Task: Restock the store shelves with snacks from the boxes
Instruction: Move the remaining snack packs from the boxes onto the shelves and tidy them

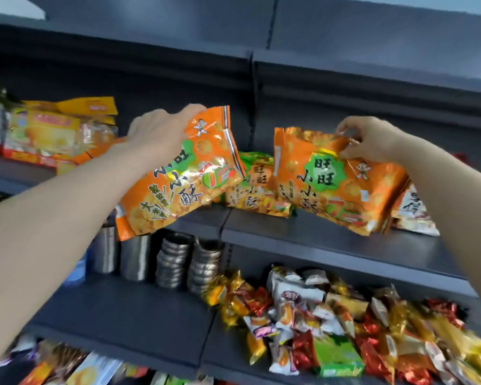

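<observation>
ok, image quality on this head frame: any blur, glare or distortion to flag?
Head view: wide-angle bend, shelf edges run tilted and curved. Motion blur softens the small snack pile and bottom-left packets. Glare streaks on the orange bag gripped by the left hand and on the steel cups. Right hand and its bag stay legible.

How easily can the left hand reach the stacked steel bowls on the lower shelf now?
Probably not freely: the left hand grips an orange snack bag, which hangs in front of the stacked steel bowls. It would likely need to set the bag down first.
</observation>
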`<state>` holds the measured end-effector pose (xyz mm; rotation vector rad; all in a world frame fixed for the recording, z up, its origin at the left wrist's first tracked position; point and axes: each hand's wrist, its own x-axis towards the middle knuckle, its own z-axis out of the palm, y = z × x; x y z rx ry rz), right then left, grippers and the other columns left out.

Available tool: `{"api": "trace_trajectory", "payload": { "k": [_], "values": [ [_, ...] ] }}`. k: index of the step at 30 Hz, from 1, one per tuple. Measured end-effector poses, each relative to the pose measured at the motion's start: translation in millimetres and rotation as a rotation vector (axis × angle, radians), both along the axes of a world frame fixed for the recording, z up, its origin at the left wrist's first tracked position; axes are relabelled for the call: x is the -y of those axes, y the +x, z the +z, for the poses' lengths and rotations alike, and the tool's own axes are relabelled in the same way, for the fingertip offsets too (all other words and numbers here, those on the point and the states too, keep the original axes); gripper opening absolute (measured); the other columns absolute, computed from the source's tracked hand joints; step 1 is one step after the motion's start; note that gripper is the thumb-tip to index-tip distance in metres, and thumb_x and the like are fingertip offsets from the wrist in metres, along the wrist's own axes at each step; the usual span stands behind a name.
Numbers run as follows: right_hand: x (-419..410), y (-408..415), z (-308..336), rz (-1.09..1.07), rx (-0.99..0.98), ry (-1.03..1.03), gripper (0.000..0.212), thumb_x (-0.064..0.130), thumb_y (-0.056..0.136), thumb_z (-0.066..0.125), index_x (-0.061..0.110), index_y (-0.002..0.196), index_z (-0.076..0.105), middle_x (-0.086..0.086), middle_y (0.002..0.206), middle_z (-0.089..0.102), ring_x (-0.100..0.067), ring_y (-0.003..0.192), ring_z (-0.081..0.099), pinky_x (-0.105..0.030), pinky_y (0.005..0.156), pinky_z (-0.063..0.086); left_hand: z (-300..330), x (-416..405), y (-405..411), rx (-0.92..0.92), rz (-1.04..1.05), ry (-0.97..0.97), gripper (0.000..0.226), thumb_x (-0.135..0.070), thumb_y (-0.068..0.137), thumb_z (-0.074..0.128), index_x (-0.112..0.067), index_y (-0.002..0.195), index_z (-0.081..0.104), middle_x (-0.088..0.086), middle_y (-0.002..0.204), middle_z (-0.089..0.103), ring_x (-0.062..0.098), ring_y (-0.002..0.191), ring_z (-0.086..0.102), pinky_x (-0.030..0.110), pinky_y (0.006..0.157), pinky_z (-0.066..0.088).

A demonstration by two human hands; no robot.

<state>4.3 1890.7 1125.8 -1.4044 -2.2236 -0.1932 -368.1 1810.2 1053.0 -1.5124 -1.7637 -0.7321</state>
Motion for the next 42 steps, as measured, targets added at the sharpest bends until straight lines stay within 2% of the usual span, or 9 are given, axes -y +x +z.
{"api": "trace_trajectory", "payload": {
  "k": [5, 11, 15, 23, 29, 33, 36, 39, 42],
  "values": [
    [-53, 82, -4, -0.161, 0.083, -0.070, 0.046, 0.019, 0.085, 0.077, 0.026, 0.126, 0.057, -0.008, 0.118, 0.062, -0.030, 0.102, 0.061, -0.043, 0.086, 0.052, 14, -43, 77, 0.002, -0.151, -0.038, 0.054, -0.025, 0.104, 0.047, -0.048, 0.147, 0.023, 0.002, 0.077, 0.046, 0.021, 0.070, 0.050, 0.038, 0.061, 0.042],
    [-121, 118, -56, -0.225, 0.228, -0.124, 0.045, 0.025, 0.095, 0.066, 0.026, 0.136, 0.049, -0.005, 0.107, 0.063, -0.021, 0.085, 0.062, -0.032, 0.073, 0.049, 14, -112, 116, -0.034, -0.188, -0.111, 0.067, -0.008, 0.101, 0.052, -0.049, 0.147, 0.026, -0.016, 0.072, 0.037, 0.010, 0.064, 0.039, 0.035, 0.062, 0.044],
    [-165, 116, -81, -0.308, 0.448, -0.122, 0.107, 0.073, 0.073, 0.069, 0.033, 0.155, 0.014, -0.014, 0.149, 0.043, -0.036, 0.131, 0.049, -0.048, 0.105, 0.042, 5, -142, 122, -0.030, -0.176, -0.161, 0.065, -0.013, 0.102, 0.052, -0.053, 0.145, 0.025, -0.013, 0.073, 0.039, 0.009, 0.064, 0.041, 0.034, 0.061, 0.044],
    [-237, 71, -96, -0.208, 0.504, 0.083, 0.104, 0.047, 0.076, 0.081, 0.033, 0.156, 0.015, -0.004, 0.157, 0.031, -0.033, 0.142, 0.034, -0.055, 0.112, 0.030, -6, -154, 130, -0.027, -0.217, -0.266, 0.053, -0.031, 0.102, 0.051, -0.059, 0.140, 0.027, 0.000, 0.081, 0.050, 0.012, 0.071, 0.047, 0.039, 0.070, 0.049],
    [-276, 61, -126, -0.193, 0.391, 0.173, 0.096, 0.019, 0.094, 0.065, 0.035, 0.157, -0.005, 0.002, 0.168, 0.007, -0.028, 0.153, 0.011, -0.049, 0.123, 0.013, -16, -151, 138, -0.050, -0.241, -0.362, 0.054, -0.035, 0.098, 0.057, -0.050, 0.144, 0.033, -0.005, 0.082, 0.049, 0.019, 0.089, 0.053, 0.033, 0.079, 0.044],
    [-250, 65, -125, -0.138, 0.267, 0.226, 0.092, -0.006, 0.088, 0.054, 0.034, 0.158, 0.009, -0.007, 0.165, 0.016, -0.034, 0.149, 0.025, -0.050, 0.119, 0.023, -12, -144, 139, -0.038, -0.254, -0.370, 0.048, -0.035, 0.097, 0.059, -0.043, 0.143, 0.045, 0.000, 0.107, 0.062, 0.023, 0.108, 0.056, 0.038, 0.091, 0.043],
    [-219, 67, -108, 0.065, -0.074, 0.205, 0.065, 0.010, 0.095, 0.057, 0.030, 0.152, 0.032, -0.011, 0.150, 0.041, -0.036, 0.127, 0.051, -0.047, 0.104, 0.042, -7, -139, 151, -0.071, -0.294, -0.372, 0.046, -0.035, 0.097, 0.059, -0.039, 0.141, 0.048, 0.001, 0.122, 0.062, 0.024, 0.118, 0.054, 0.042, 0.100, 0.042],
    [-176, 64, -86, 0.309, -0.471, -0.099, 0.055, 0.050, 0.094, 0.062, 0.041, 0.144, 0.043, 0.003, 0.139, 0.054, -0.017, 0.121, 0.056, -0.037, 0.100, 0.048, -2, -141, 170, -0.074, -0.387, -0.363, 0.041, -0.037, 0.096, 0.061, -0.042, 0.136, 0.052, -0.004, 0.128, 0.063, 0.024, 0.120, 0.055, 0.043, 0.097, 0.044],
    [-141, 67, -78, 0.427, -0.532, -0.393, 0.052, 0.050, 0.084, 0.073, 0.042, 0.132, 0.055, 0.011, 0.124, 0.063, -0.009, 0.110, 0.064, -0.030, 0.085, 0.056, 3, -149, 199, -0.010, -0.514, -0.315, 0.036, -0.037, 0.093, 0.063, -0.046, 0.127, 0.055, -0.009, 0.118, 0.066, 0.022, 0.114, 0.056, 0.042, 0.093, 0.046]
  ]
}}
